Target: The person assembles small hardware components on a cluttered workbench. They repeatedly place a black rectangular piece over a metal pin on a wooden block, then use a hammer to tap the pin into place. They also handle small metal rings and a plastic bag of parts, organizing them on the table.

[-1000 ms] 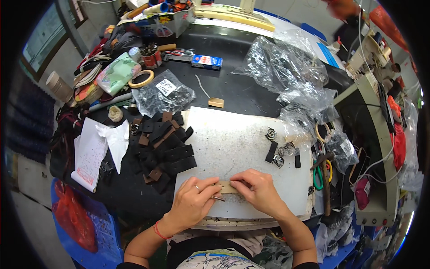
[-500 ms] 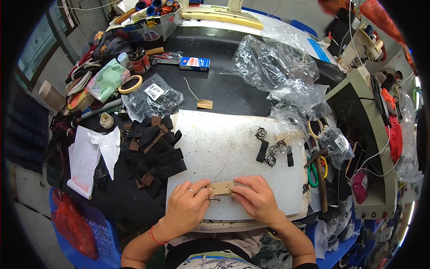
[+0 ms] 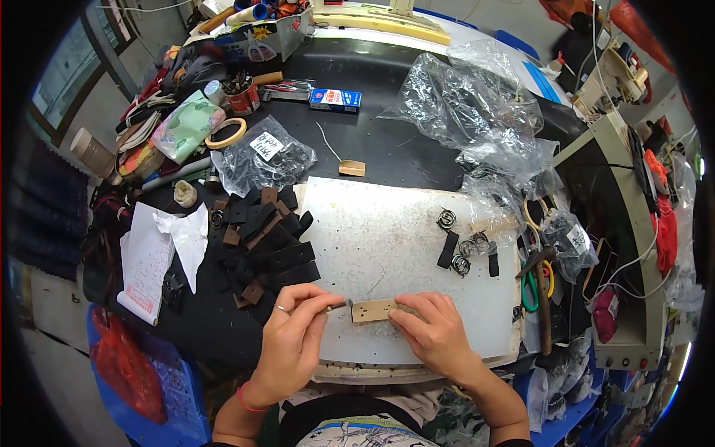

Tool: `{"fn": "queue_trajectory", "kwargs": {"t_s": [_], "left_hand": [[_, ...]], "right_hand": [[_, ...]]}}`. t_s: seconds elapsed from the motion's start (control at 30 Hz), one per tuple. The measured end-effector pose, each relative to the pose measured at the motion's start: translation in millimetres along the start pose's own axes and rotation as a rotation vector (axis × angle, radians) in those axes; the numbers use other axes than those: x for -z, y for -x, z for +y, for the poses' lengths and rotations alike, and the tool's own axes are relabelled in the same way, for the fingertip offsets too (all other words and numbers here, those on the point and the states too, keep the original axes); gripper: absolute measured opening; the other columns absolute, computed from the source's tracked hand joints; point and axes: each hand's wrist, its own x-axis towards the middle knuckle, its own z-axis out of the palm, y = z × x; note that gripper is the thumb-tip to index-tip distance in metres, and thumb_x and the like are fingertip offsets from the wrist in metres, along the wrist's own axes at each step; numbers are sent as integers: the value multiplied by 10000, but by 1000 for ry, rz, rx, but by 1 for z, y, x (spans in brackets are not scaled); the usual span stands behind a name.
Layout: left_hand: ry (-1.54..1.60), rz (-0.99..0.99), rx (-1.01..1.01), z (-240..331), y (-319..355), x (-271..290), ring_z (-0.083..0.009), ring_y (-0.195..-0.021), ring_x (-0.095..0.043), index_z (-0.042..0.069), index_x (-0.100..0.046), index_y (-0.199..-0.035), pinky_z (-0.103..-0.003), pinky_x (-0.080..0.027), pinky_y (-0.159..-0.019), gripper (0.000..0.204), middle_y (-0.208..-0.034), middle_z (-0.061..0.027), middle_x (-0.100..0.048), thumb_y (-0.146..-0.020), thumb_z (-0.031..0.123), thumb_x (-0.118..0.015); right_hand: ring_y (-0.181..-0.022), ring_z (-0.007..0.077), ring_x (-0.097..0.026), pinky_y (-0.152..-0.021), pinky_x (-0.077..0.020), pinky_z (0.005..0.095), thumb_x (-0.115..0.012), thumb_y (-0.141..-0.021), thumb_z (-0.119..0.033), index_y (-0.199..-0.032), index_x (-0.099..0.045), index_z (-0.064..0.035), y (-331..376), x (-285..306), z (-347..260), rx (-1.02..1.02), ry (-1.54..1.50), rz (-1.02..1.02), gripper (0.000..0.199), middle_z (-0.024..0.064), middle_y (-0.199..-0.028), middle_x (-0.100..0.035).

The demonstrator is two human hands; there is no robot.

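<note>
Just above the white work board [image 3: 395, 223], my right hand [image 3: 436, 331] pinches the right end of a tan strip [image 3: 371, 311] with small dark holes in it. My left hand [image 3: 289, 335] is closed, thumb and fingertips pressed on a short, dark metal rod [image 3: 339, 305]. Its tip points at the strip's left end, with a slight gap to my fingers; whether rod and strip touch I cannot tell. Left of the board lies a heap of black and brown strap pieces [image 3: 272, 235]. Several round black rings [image 3: 460, 264] and two black tabs [image 3: 447, 249] lie on the board's right side.
Clear plastic bags [image 3: 454, 97] cover the back right. Green-handled scissors [image 3: 529, 290] and a hammer-like tool [image 3: 545, 313] lie right of the board. At left are a notepad [image 3: 141, 261] and a bag of dark parts [image 3: 272, 160]. A blue box [image 3: 335, 100] stands behind.
My left hand has come off the strip and moved left with the metal rod between its fingers. My right hand keeps the strip, whose holed face now shows more. The whole view has shifted slightly.
</note>
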Motion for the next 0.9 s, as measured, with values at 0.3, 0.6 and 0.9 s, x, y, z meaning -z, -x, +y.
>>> {"fn": "queue_trajectory", "kwargs": {"t_s": [0.3,0.6,0.9], "left_hand": [[491,-101,127,-19,-17,-60,-174,-958,-643,-44,-474,-1115,-322,-552,-870,145,-1012,-143,-638,-976,-2,-466],[237,-95,-81,-25,-15,-61,-239,-846,-691,3,-544,-1083,-328,-555,-703,150,-931,-152,-666,-933,6,-547],[43,-82,-317,-21,-17,-67,-352,-720,-645,32,-553,-1064,-382,-519,-564,187,-941,-158,-649,-887,25,-611]], "right_hand": [[-944,225,-579,-770,-438,355,-612,-766,-78,-971,-650,-52,-7,4,-6,68,56,-28,211,60,-1063,-613],[-943,248,-595,-788,-455,371,-653,-768,-72,-949,-636,-51,-4,13,-7,28,32,2,183,78,-1045,-621],[-866,313,-596,-794,-460,403,-642,-885,-139,-1012,-629,17,111,112,146,-800,358,551,202,161,-934,-627]]}}
